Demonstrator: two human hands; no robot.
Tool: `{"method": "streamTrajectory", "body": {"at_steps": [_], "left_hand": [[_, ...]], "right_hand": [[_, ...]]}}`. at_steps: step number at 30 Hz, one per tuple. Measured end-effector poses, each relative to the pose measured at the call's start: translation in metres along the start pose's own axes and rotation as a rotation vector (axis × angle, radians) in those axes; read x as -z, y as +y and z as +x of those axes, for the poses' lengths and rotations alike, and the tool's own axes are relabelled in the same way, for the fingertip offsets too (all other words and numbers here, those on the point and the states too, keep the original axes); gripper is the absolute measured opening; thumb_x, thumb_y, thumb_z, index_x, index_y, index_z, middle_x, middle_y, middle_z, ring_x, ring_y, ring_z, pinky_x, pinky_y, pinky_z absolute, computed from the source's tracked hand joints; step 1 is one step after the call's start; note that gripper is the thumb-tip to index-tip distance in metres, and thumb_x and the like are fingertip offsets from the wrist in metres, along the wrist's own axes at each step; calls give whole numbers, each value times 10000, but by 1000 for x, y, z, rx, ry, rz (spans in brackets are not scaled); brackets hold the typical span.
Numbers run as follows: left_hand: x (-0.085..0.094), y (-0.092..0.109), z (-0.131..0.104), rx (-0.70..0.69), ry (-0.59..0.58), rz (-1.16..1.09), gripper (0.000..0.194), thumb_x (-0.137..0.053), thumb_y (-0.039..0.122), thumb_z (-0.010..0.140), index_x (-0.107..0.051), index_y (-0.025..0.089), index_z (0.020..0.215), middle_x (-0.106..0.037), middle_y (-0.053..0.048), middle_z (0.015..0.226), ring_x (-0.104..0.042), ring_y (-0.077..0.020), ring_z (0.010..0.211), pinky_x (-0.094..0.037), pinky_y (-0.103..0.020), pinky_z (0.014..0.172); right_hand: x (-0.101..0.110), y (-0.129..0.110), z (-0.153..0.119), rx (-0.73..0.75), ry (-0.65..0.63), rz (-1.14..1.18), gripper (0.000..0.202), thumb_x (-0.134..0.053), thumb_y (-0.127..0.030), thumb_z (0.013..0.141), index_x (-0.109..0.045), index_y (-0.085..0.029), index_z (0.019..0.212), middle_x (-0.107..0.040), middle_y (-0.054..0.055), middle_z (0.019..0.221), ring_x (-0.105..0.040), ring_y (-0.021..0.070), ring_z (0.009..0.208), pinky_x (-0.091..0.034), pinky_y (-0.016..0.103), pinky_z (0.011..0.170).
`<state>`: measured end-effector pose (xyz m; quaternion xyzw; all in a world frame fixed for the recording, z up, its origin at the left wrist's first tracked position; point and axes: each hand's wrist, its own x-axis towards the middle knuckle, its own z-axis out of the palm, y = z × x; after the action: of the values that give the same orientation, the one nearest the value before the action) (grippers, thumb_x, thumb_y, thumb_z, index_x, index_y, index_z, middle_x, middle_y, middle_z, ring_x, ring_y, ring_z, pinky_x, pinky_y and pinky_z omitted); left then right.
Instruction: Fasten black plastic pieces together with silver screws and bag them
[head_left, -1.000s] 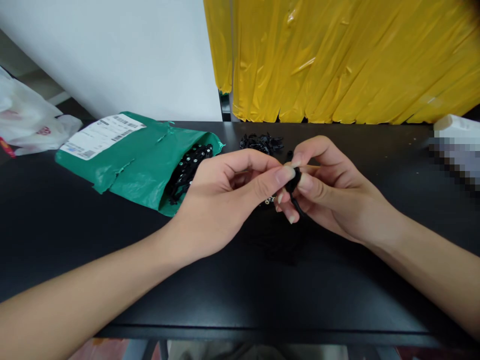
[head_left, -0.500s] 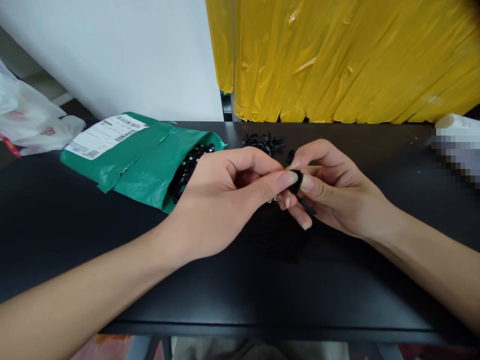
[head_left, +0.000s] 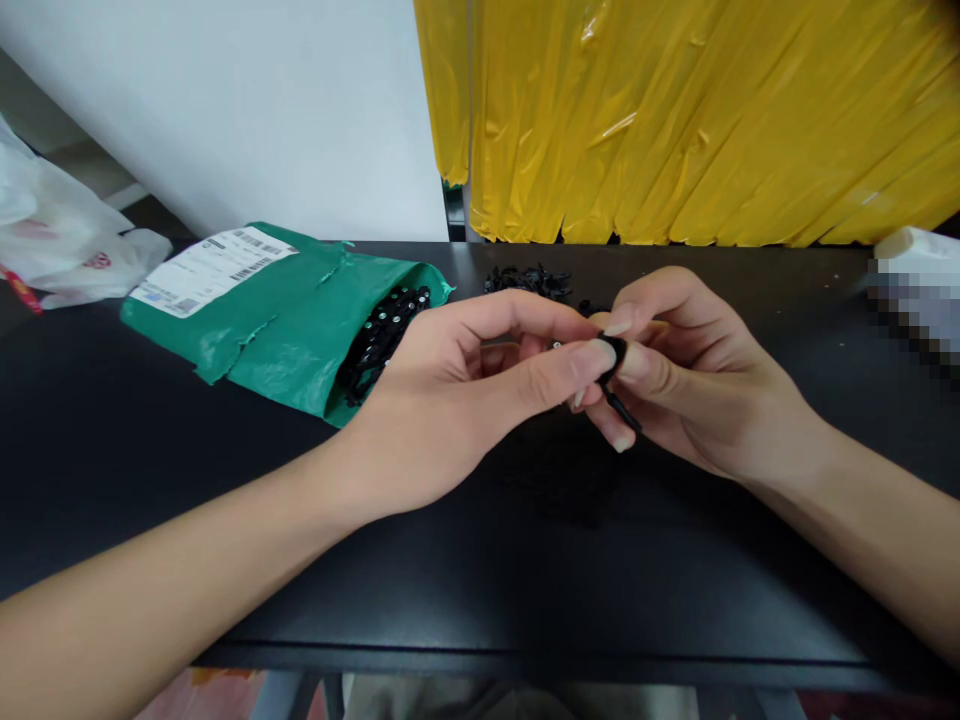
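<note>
Above the dark table, a small black part (head_left: 613, 352) with a thin stem is pinched between the fingertips of both hands. My left hand (head_left: 480, 390) is closed on it, the thumb lying along its near side. From the other side my right hand (head_left: 690, 375) grips it between thumb and index finger. The stem points down and to the right, below the fingers. What exactly the part is I cannot make out. Behind the hands lies a pile of small black pieces (head_left: 529, 280), partly covered by my left hand.
A torn green mailing bag (head_left: 300, 330) with a white label lies at the left, black pieces with shiny dots (head_left: 390, 325) inside its mouth. A white plastic bag (head_left: 82, 230) is at far left. Yellow plastic sheeting (head_left: 675, 120) hangs behind the table (head_left: 450, 590). A whitish object (head_left: 919, 250) stands at right.
Both hands have shifted slightly to the right together with the black part. Their pinch on it stays much the same. The bag and the pile have not moved.
</note>
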<state>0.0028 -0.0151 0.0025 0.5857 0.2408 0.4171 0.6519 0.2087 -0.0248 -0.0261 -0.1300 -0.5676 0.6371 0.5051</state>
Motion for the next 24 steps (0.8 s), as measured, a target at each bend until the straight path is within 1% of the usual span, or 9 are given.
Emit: {"method": "streamTrajectory", "body": {"at_steps": [3,7,10,12,14,16,18,21,24], "left_hand": [[-3,4,-2,-92,34,150,148,-876,241,950,-799,177,841,-762,22,753,-720,-94,610,-644,-215,689],[-3,4,-4,-208,54,309,130,-824,116,966,-808,183,856,-734,18,791,-745,-99,740,-612,-183,703],[0,1,-5,-268,85,414,83,-848,132,949,-819,200,911,-742,9,829,-721,-107,747,-585,-219,671],[2,0,-5,-300,107,479,80,-861,159,943,-818,208,897,-750,2,816,-695,-118,713,-563,-257,646],[3,-1,-4,-327,110,503,91,-868,170,937,-815,202,871,-747,0,797,-670,-119,688,-541,-270,626],[2,0,-3,-319,102,460,104,-880,164,923,-804,190,857,-747,6,774,-654,-107,660,-517,-256,592],[2,0,-3,-269,83,369,124,-885,148,916,-787,184,849,-757,14,751,-678,-101,652,-525,-230,583],[0,0,-3,-211,56,272,156,-888,143,918,-769,186,826,-776,19,732,-746,-113,677,-584,-209,634],[-2,2,-4,-166,73,264,180,-896,186,922,-772,186,791,-786,7,739,-773,-129,696,-609,-214,667]], "right_hand": [[2,2,-1,-26,20,-16,162,-740,-152,1060,-813,-278,1132,-778,-26,917,-780,87,894,-669,141,659],[3,2,-1,-35,32,-29,165,-751,-164,1054,-809,-294,1136,-784,-26,921,-778,93,881,-658,137,634],[3,1,0,-62,22,-41,169,-737,-182,1064,-798,-311,1155,-804,-32,923,-757,80,736,-641,139,580],[3,0,0,-89,18,-49,183,-732,-195,1070,-782,-326,1188,-812,-43,916,-734,62,634,-632,141,567],[4,0,-1,-103,19,-53,190,-734,-206,1071,-763,-330,1212,-817,-48,920,-732,62,610,-635,149,571],[4,-1,-2,-100,8,-54,171,-729,-218,1075,-747,-322,1209,-821,-46,938,-746,76,627,-643,164,564],[5,-1,-4,-107,-14,-53,144,-701,-226,1092,-727,-315,1203,-819,-49,949,-754,88,623,-660,191,556],[5,-1,-5,-111,-39,-55,141,-659,-223,1114,-694,-317,1214,-815,-54,953,-761,98,607,-667,212,537],[4,-1,-5,-97,-49,-38,129,-656,-210,1114,-680,-302,1201,-812,-50,925,-753,92,593,-646,189,530]]}}
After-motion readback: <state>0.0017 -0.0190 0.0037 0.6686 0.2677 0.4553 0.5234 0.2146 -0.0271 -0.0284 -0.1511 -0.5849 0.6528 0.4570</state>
